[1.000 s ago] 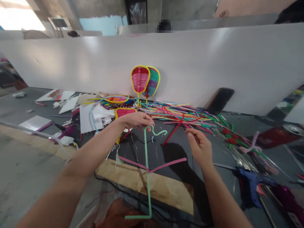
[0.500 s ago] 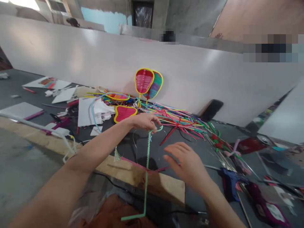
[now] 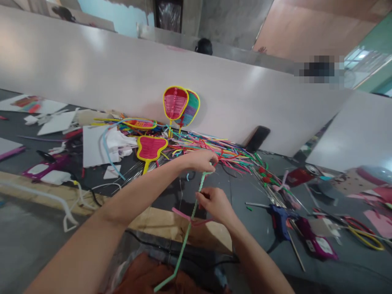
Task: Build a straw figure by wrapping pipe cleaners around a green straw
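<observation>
My left hand (image 3: 206, 160) is closed on the upper end of a pale green pipe cleaner (image 3: 183, 245), whose upper stretch looks twisted. Lower down, the fingers of my right hand (image 3: 216, 201) pinch the same stem. The green length slants down toward my lap and bends sideways at its bottom end. A pink pipe cleaner (image 3: 180, 214) crosses it below my right hand, at the height of the wooden board. Thin wire or thread hangs near the left hand. What lies under the left fingertips is partly hidden.
Behind my hands lies a heap of coloured pipe cleaners (image 3: 211, 145). Yellow-rimmed fan shapes (image 3: 175, 102) lean on the white partition (image 3: 122, 69), near a phone (image 3: 257, 139). At right are a blue glue gun (image 3: 279, 222), a red can (image 3: 301, 175) and scissors (image 3: 367, 237). A wooden board (image 3: 153, 224) edges the table.
My right hand has come in from the right and closed on the green stem. The stem now tilts, its top shifted right. The view has turned a little to the right.
</observation>
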`<action>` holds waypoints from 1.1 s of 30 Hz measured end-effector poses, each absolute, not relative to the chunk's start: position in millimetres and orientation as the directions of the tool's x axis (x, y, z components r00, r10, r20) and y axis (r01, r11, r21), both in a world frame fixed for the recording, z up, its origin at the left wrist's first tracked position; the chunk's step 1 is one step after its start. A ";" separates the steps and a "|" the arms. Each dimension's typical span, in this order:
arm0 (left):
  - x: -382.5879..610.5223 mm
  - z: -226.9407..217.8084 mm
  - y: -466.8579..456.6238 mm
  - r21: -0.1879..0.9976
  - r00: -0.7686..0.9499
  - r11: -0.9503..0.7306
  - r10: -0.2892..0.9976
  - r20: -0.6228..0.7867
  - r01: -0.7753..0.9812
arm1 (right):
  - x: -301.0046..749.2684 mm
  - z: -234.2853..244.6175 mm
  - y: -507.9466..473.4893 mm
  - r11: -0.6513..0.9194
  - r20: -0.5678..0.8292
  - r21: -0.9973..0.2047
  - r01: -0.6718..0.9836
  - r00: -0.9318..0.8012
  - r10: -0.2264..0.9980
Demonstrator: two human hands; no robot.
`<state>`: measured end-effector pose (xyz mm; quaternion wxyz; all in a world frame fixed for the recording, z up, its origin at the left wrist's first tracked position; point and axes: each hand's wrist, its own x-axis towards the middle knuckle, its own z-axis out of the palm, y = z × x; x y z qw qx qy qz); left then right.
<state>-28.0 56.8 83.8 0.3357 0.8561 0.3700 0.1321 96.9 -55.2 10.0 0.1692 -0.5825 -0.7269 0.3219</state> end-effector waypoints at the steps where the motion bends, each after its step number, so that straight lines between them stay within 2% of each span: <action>1: -35.8 84.6 59.9 0.710 0.703 -0.500 0.711 0.009 0.496 | 98.8 8.8 -56.1 0.079 -0.135 -0.715 0.695 -0.248 0.959; 3: -55.4 82.3 66.8 0.811 0.600 -0.400 0.796 0.077 0.427 | 102.9 9.5 -57.6 0.010 -0.147 -0.808 0.589 -0.219 0.964; 6: -80.3 64.6 70.7 0.827 0.355 -0.411 0.892 0.279 0.384 | 106.3 16.1 -56.9 -0.047 -0.160 -0.902 0.429 -0.232 0.959; 8: -86.5 45.4 64.6 0.835 0.304 -0.440 0.887 0.347 0.330 | 104.4 20.7 -53.9 -0.046 -0.153 -0.924 0.379 -0.257 0.954; 10: -85.0 26.0 52.6 0.849 0.343 -0.460 0.866 0.364 0.260 | 98.9 23.3 -49.3 -0.009 -0.126 -0.923 0.384 -0.280 0.952; 13: -77.5 7.3 34.2 0.863 0.334 -0.485 0.844 0.419 0.143 | 86.9 23.3 -42.0 0.079 -0.082 -0.890 0.449 -0.329 0.941; 15: -75.3 2.4 27.5 0.860 0.330 -0.494 0.839 0.433 0.128 | 79.4 22.5 -37.9 0.116 -0.076 -0.864 0.489 -0.356 0.932; 21: -87.9 -6.6 28.3 0.890 0.292 -0.455 0.857 0.424 0.044 | 66.8 22.7 -26.9 0.140 -0.120 -0.816 0.560 -0.402 0.908; 27: -92.3 -7.5 27.0 0.846 0.272 -0.472 0.872 0.407 0.249 | 59.9 26.6 -15.6 0.262 -0.106 -0.751 0.606 -0.502 0.858; 30: -91.4 -4.8 26.5 0.877 0.244 -0.421 0.898 0.366 0.233 | 58.6 27.8 -11.7 0.323 -0.108 -0.664 0.675 -0.513 0.851; 33: -90.0 -5.4 25.8 0.928 0.216 -0.341 0.927 0.305 0.152 | 58.8 27.2 -9.9 0.394 -0.087 -0.503 0.769 -0.498 0.863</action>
